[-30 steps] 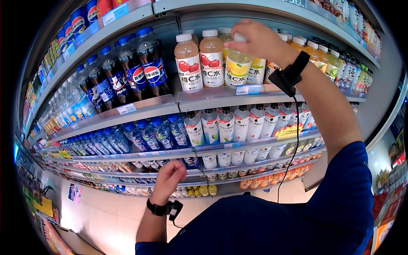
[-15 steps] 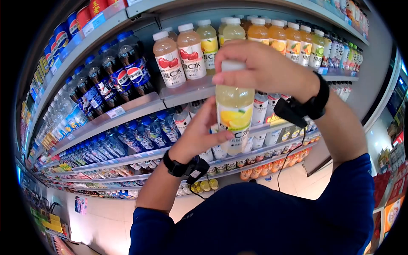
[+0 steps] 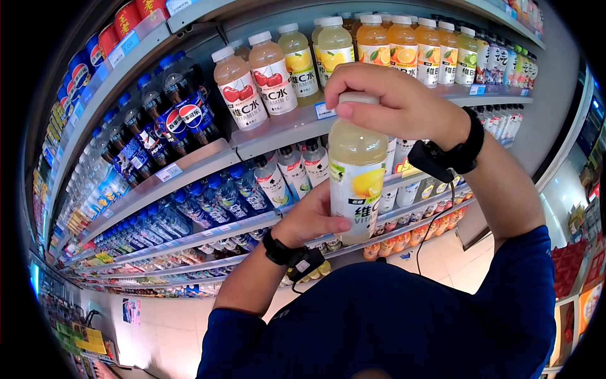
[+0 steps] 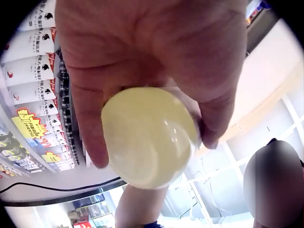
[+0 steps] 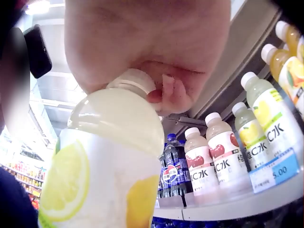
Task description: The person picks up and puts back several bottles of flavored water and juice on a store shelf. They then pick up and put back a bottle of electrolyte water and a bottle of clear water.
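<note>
A pale yellow drink bottle (image 3: 358, 183) with a lemon label is held nearly upright in front of the shelves. My right hand (image 3: 398, 104) curls round its white cap from above; in the right wrist view the fingers wrap the cap (image 5: 134, 80) over the bottle's shoulder (image 5: 116, 116). Low on the bottle, my left hand (image 3: 309, 218) grips the side, thumb across the label. The left wrist view shows the bottle's rounded base (image 4: 149, 137) between the thumb and fingers of the left hand (image 4: 152, 52).
Behind the bottle, the upper shelf (image 3: 265, 140) carries cherry-label bottles (image 3: 240, 91), lemon ones (image 3: 300, 63) and orange ones (image 3: 404, 50). Dark cola bottles (image 3: 183, 110) stand to the left. White-label bottles (image 3: 276, 180) fill the shelf below. A cable (image 3: 435, 221) hangs from the right wrist.
The lemon bottle has come off the upper shelf toward the body, with the right hand on its cap. The left hand has risen and taken hold of its lower part. The view has shifted.
</note>
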Motion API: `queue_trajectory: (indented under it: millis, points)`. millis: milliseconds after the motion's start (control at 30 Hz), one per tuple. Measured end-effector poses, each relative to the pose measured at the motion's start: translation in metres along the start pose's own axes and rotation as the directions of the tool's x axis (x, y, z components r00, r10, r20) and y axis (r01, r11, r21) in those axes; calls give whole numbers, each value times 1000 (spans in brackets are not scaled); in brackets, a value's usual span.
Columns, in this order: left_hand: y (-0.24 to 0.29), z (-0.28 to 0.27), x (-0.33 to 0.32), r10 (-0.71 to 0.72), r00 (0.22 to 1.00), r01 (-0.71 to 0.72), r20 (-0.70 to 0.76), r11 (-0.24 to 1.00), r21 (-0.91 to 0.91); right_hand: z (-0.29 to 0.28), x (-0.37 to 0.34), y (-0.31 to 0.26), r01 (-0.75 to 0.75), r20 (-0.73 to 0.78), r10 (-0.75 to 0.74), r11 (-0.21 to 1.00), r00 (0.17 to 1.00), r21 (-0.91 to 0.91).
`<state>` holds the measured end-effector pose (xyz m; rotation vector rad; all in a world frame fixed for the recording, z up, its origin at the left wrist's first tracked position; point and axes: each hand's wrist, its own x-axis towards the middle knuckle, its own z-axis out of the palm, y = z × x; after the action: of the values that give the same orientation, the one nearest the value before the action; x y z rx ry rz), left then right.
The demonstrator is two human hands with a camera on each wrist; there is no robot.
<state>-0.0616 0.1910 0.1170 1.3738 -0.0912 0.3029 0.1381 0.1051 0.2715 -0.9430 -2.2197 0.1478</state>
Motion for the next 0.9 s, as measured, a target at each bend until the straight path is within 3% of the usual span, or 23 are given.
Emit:
queue_trajectory:
  millis: [33,67,100,133,167,200,233,300,333,400,433,500,567,633,700,800,900]
  points:
    - [2,5,1,1,1000,-1,-3,1000,-1,-1,0,1,13,-44,-19,991,999,-130]
    - [5,11,2,98,989,-78,-113,983,169,-2,1,1,21,-85,-44,966,995,-259]
    - [6,15,3,209,956,-131,-205,932,339,-2,2,-4,22,-81,-45,966,996,-258]
    - [9,20,3,209,956,-130,-208,932,337,-2,4,-13,-190,-116,163,941,980,-282]
    - [13,23,3,267,913,-51,-309,825,562,-2,5,-18,-391,-155,360,871,920,-298]
    - [15,24,3,346,855,63,-386,670,740,-1,6,-17,-389,-150,360,872,921,-296]
    - [15,23,2,345,853,67,-391,671,738,0,6,-15,-405,-148,377,845,914,-350]
    - [15,17,2,341,874,151,-348,490,858,2,5,-10,-417,-148,391,815,908,-401]
    - [15,12,2,342,873,151,-348,489,859,4,3,-4,-350,-117,330,881,937,-317]
    - [10,1,1,245,935,18,-257,689,724,2,2,1,-278,-92,264,933,960,-228]
    - [6,-3,1,246,934,18,-258,691,723,0,2,1,-223,-69,214,958,974,-181]
    - [3,-8,-1,74,982,-16,-174,949,314,-5,4,4,-164,-45,160,977,986,-133]
    - [4,-4,-4,111,981,-52,-162,941,334,-9,5,9,-18,33,24,983,999,-184]
    - [4,2,-3,149,978,-90,-145,932,351,-9,4,4,-48,37,56,982,998,-182]
    - [2,9,-2,321,908,-93,-270,781,618,-10,3,0,-79,45,88,982,995,-171]
    - [8,7,-4,232,918,-45,-321,866,498,-12,6,3,-146,40,150,985,988,-87]
    - [8,13,-1,295,891,-86,-346,857,509,-12,6,9,-100,-10,100,979,995,-180]
